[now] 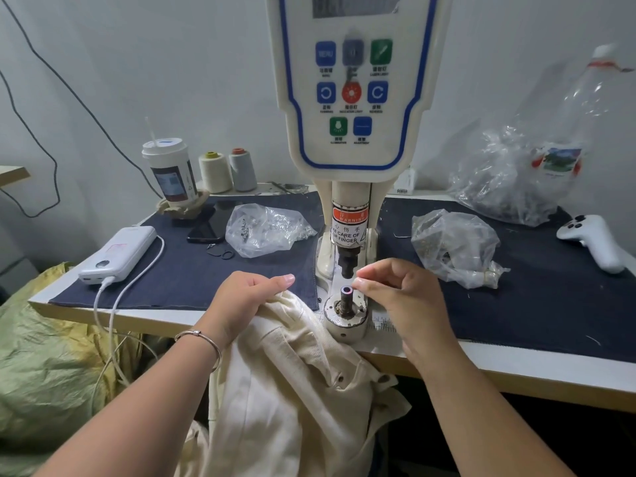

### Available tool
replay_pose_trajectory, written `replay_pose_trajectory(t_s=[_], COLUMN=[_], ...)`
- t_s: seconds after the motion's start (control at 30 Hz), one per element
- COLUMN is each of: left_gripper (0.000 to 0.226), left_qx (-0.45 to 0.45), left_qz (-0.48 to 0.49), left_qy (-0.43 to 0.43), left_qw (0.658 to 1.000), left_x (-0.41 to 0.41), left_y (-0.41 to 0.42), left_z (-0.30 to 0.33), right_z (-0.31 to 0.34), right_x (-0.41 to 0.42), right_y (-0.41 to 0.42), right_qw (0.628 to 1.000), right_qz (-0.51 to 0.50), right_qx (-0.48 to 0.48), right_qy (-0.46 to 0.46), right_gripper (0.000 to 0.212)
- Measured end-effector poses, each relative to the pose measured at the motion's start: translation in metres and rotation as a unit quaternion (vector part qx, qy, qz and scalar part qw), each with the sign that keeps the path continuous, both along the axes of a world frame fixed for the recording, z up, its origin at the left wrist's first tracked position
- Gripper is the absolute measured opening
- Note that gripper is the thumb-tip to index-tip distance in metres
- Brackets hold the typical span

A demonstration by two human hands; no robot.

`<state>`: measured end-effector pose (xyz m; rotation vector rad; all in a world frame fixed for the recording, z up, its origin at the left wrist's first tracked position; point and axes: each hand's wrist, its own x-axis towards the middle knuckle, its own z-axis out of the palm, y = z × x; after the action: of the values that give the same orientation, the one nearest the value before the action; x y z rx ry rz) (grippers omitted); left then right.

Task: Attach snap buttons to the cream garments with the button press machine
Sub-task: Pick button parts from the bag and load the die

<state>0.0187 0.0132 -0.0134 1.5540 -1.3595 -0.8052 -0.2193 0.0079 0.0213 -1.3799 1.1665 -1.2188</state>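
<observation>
- Your left hand (245, 297) is gripping the cream garment (292, 373), fingers curled over a bunched edge just left of the button press machine (351, 98). The rest of the cloth is hanging off the table (516, 376) edge toward your lap.
- Your right hand (399, 297) is hovering right beside the lower post (346, 295), with thumb and forefinger pinched together. They seem to be holding a small snap part, but it is too tiny to make out for certain.
- The post is standing bare, straight below the black upper punch (348, 261), and no cloth is lying over it yet.
- Judging from this, you are loading the die. Seat the part flat and centered on the post tip, so it is not tilting when the punch is coming down.
- Once it is sitting right, draw the garment across with your left hand and smooth 1 layer only over the post.
- Keep fingertips clear of the gap under the punch; the warning label (348, 218) is there for a reason.
- 2 bags of parts (268, 228) are lying within reach.
</observation>
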Motion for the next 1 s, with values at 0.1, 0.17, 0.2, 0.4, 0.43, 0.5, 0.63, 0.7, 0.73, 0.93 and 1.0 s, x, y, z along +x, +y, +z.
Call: replay_pose_trajectory(t_s=[0.1, 0.17, 0.2, 0.4, 0.43, 0.5, 0.63, 0.7, 0.73, 0.93, 1.0], left_gripper=[0.069, 0.069, 0.069, 0.072, 0.072, 0.073, 0.075, 0.076, 0.075, 0.074, 0.073], left_qx=[-0.003, -0.002, -0.003, 0.000, 0.001, 0.002, 0.004, 0.006, 0.007, 0.008, 0.009], left_qz=[-0.001, -0.002, -0.003, -0.005, -0.005, -0.003, -0.005, -0.004, -0.004, -0.003, -0.006], left_qy=[-0.006, -0.004, -0.001, 0.008, 0.009, 0.011, 0.015, 0.014, 0.014, 0.015, 0.017], left_qw=[1.000, 1.000, 1.000, 1.000, 1.000, 1.000, 1.000, 1.000, 1.000, 1.000, 1.000], left_x=[0.000, 0.000, 0.000, 0.000, 0.000, 0.000, 0.000, 0.000, 0.000, 0.000, -0.001], left_y=[0.000, -0.001, 0.000, 0.000, 0.000, 0.000, 0.000, 0.000, 0.000, 0.000, 0.000], left_z=[0.000, -0.001, -0.001, 0.000, 0.000, 0.000, 0.000, 0.001, 0.001, 0.001, 0.002], right_z=[0.000, 0.000, 0.000, -0.001, -0.002, -0.003, -0.001, 0.002, 0.004, 0.010, 0.012], right_x=[0.004, 0.007, 0.008, 0.010, 0.010, 0.009, 0.009, 0.007, 0.005, 0.003, 0.004], right_y=[0.001, 0.000, 0.000, -0.001, -0.002, -0.001, 0.001, 0.001, 0.000, 0.001, 0.004], right_qw=[0.996, 0.992, 0.991, 0.970, 0.969, 0.967, 0.968, 0.969, 0.969, 0.975, 0.978], right_qz=[0.020, 0.027, 0.033, 0.079, 0.081, 0.077, 0.064, 0.062, 0.062, 0.024, 0.012], right_qx=[0.028, 0.040, 0.048, 0.102, 0.108, 0.118, 0.128, 0.140, 0.148, 0.137, 0.122], right_qy=[-0.083, -0.114, -0.124, -0.205, -0.208, -0.214, -0.204, -0.193, -0.190, -0.176, -0.169], right_gripper=[0.011, 0.013, 0.015, 0.025, 0.024, 0.022, 0.015, 0.015, 0.016, 0.033, 0.037])
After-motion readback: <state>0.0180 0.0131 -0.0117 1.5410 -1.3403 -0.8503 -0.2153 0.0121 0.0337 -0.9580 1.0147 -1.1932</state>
